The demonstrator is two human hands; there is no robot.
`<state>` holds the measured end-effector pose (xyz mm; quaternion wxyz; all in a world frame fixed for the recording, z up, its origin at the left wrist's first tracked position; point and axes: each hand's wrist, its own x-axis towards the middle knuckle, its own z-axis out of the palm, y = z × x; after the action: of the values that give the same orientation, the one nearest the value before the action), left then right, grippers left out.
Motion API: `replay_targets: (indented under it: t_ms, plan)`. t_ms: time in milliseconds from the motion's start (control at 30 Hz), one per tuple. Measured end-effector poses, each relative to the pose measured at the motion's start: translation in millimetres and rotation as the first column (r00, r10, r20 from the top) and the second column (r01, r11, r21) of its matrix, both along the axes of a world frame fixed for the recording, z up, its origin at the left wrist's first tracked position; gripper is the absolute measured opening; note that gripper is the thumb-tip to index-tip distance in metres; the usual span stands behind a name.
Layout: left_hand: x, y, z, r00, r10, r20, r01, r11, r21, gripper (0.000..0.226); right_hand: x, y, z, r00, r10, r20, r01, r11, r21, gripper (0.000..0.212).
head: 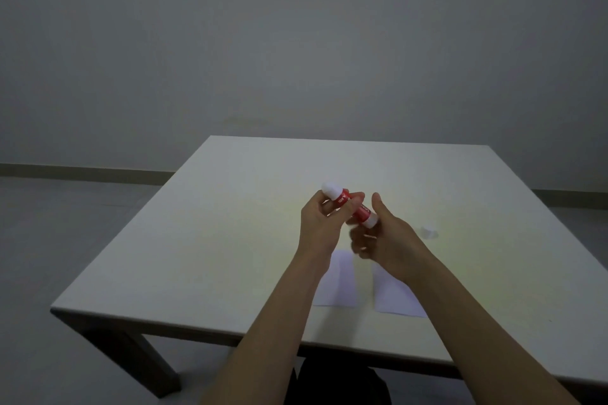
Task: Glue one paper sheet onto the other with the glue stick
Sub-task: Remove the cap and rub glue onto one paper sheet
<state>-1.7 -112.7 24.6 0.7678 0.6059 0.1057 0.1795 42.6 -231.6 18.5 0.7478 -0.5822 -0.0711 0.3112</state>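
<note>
Currently both hands, left hand (320, 223) and right hand (386, 233), clasp the glue stick (350, 207) above two paper sheets (339, 283); twisting too far could overextend the glue.

I see two bare forearms with no sleeves, watch or rings, the left hand (320, 223) and right hand (383, 233) ungloved. Dark clothing (339, 381) shows below the table edge.

glue stick (353, 210): glossy red plastic (white ends) | sheets (339, 283): matt paper | table (230, 240): smooth matt top
</note>
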Motion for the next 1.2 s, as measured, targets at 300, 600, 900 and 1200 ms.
replay_targets:
  t_ms: [300, 600, 900, 1200]
  plan:
    - [-22.4, 76.9, -21.1, 0.907, -0.161, -0.389, 0.410, 0.545, 0.731, 0.071, 6.5, -22.9, -11.6, 0.923, -0.087, 0.374, 0.182, 0.957, -0.226, 0.022]
    - [-23.7, 89.3, -71.4, 0.783, -0.055, -0.620, 0.622, 0.052, 0.781, 0.089, -9.5, -7.2, -35.7, 0.662, 0.156, 0.733, 0.396, 0.757, -0.519, 0.025]
    - [-13.9, 97.9, -78.2, 0.805, -0.034, -0.592, 0.593, 0.015, 0.805, 0.091, -33.8, 7.3, -32.9, 0.400, 0.486, 0.777, 0.400, 0.670, -0.625, 0.022]
    - [-15.9, 93.9, -73.2, 0.795, -0.010, -0.606, 0.606, 0.024, 0.795, 0.092, -15.4, -8.5, -24.3, 0.444, 0.503, 0.742, 0.345, 0.668, -0.660, 0.023]
